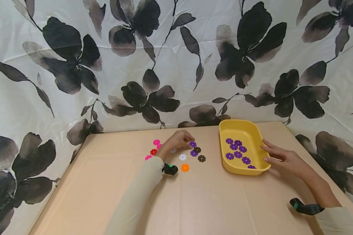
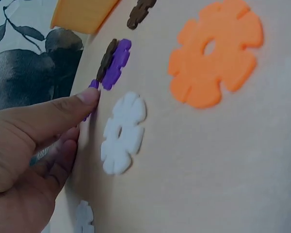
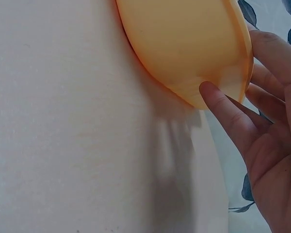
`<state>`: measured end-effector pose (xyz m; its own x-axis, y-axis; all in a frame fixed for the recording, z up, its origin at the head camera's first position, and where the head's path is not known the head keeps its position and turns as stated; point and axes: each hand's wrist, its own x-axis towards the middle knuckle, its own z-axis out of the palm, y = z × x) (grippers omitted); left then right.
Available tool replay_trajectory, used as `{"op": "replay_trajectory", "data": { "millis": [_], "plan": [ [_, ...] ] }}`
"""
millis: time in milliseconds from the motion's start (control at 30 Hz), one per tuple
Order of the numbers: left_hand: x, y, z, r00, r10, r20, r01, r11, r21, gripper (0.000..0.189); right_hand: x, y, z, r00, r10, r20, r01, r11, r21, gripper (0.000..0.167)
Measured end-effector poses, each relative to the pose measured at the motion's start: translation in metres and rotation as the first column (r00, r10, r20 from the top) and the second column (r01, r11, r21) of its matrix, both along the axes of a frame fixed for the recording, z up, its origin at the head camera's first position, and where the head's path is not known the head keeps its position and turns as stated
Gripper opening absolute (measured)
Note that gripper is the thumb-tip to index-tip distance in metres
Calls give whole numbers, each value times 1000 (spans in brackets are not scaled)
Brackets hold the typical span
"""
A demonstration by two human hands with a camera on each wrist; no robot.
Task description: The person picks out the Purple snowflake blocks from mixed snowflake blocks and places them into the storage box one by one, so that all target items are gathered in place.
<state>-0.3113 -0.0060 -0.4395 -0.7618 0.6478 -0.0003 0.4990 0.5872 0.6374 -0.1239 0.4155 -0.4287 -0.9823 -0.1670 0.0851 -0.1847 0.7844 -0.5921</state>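
My left hand point(image 1: 177, 141) pinches a purple flower-shaped disc point(image 1: 192, 144) between thumb and fingertips; in the left wrist view its fingers hide much of that disc. Right beside it, a brown disc point(image 1: 197, 149) overlaps another purple disc point(image 2: 117, 64). A white disc point(image 2: 123, 133) lies close by, with an orange disc point(image 2: 216, 53) farther off. At the right, a yellow tray point(image 1: 256, 130) contains several purple discs point(image 1: 238, 154). My right hand point(image 1: 285, 160) touches the tray's right side with fairly straight fingers, its thumb against the outer wall in the right wrist view.
Several pink discs and a red disc point(image 1: 154, 152) lie left of my left wrist. Another brown disc point(image 1: 201, 158) lies between them and the tray. A floral cloth point(image 1: 194, 65) hangs behind the light wooden table point(image 1: 211, 202).
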Motion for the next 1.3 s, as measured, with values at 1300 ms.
{"op": "replay_trajectory", "data": {
  "millis": [1300],
  "plan": [
    [33, -18, 20, 987, 92, 136, -144, 878, 457, 36, 8, -8, -3, 1000, -21, -20, 21, 1000, 16, 62]
  ]
}}
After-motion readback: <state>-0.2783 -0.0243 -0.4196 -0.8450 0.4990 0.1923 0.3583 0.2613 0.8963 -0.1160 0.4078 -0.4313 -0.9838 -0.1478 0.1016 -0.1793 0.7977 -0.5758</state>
